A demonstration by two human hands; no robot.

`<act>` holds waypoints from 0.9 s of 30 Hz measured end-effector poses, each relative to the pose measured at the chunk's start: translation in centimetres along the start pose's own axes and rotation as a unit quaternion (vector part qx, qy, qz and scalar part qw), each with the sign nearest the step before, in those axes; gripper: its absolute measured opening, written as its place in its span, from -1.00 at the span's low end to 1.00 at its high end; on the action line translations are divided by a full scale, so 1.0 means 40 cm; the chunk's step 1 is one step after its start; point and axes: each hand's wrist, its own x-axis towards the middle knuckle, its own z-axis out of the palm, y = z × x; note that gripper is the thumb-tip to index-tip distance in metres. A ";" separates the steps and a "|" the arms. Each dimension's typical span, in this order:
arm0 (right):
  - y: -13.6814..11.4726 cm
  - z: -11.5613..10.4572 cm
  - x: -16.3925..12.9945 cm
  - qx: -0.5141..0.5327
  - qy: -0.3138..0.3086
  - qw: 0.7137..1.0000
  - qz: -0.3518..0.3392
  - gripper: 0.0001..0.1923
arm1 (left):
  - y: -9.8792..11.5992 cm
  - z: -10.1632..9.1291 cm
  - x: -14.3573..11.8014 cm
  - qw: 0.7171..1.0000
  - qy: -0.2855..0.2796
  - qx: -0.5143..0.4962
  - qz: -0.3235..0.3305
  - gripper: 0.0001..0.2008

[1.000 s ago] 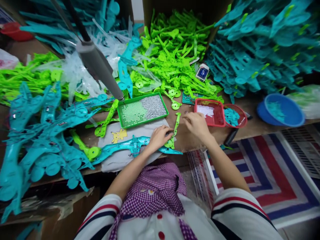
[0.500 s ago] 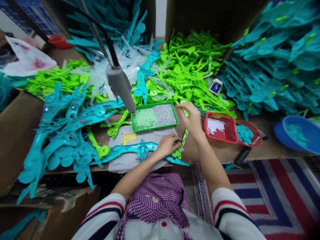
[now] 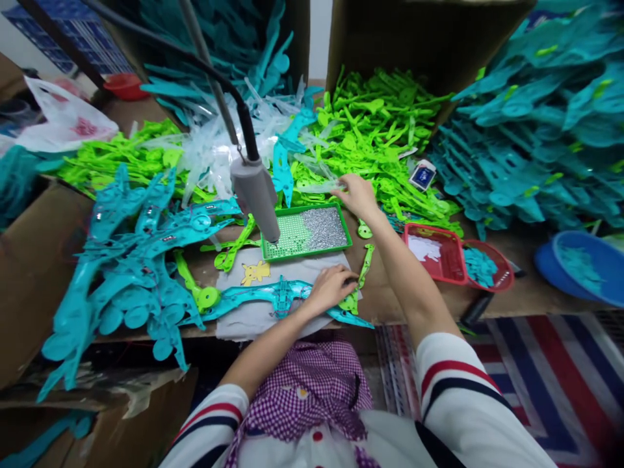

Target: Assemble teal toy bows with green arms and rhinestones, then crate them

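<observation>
A long teal plastic bow-shaped part (image 3: 253,292) lies across a grey cloth (image 3: 234,330) in front of me. My left hand (image 3: 331,287) rests over its right half, fingers curled at a lime green plastic arm (image 3: 364,266) that sits against the teal part's right end. A small dark spot shows by those fingertips. Farther forward, my right hand (image 3: 358,197) is closed, with thumb and fingertips pinching the end of a clear plastic strip (image 3: 316,188) at the pile's front edge. Just below, a green tray (image 3: 306,252) holds many small silver screws (image 3: 327,227).
A grey electric screwdriver (image 3: 253,195) hangs over the tray's left side. Teal parts (image 3: 121,286) are heaped at left, green parts (image 3: 380,143) behind, more teal parts (image 3: 531,143) at right. Red baskets (image 3: 455,263) and a blue bowl (image 3: 560,260) stand to the right.
My right hand has moved forward and slightly left, from beside the tray to the clear strip. My left hand stays at the green arm. The view has shifted slightly.
</observation>
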 end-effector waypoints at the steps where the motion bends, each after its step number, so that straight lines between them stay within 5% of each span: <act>1: 0.002 -0.035 -0.048 -0.009 0.022 1.000 -0.006 -0.74 | 0.001 0.000 0.000 1.000 0.000 0.000 -0.001 -0.72; 5: 0.020 -0.107 -0.356 -0.068 0.094 0.989 0.093 -0.57 | 0.002 0.002 0.001 1.000 -0.001 0.008 0.005 -0.73; 8: 0.028 -0.077 -0.582 -0.077 0.015 0.987 0.137 -0.52 | 0.003 0.005 0.003 1.000 0.007 0.011 0.006 -0.74; 10: 0.030 -0.046 -0.668 -0.073 -0.031 0.988 0.129 -0.48 | 0.002 0.005 0.004 1.000 0.014 0.008 0.004 -0.74; 16: 0.018 -0.012 -0.646 -0.029 0.025 0.991 0.131 -0.27 | 0.000 0.006 0.001 1.000 0.010 0.012 0.015 -0.73; 20: 0.009 -0.003 -0.592 0.022 -0.067 0.993 0.092 -0.49 | 0.000 0.007 0.001 1.000 0.017 0.016 0.009 -0.72; 27: 0.078 0.008 -0.626 0.019 -0.064 0.987 0.145 -0.68 | 0.011 -0.006 0.005 1.000 0.003 -0.007 -0.004 -0.75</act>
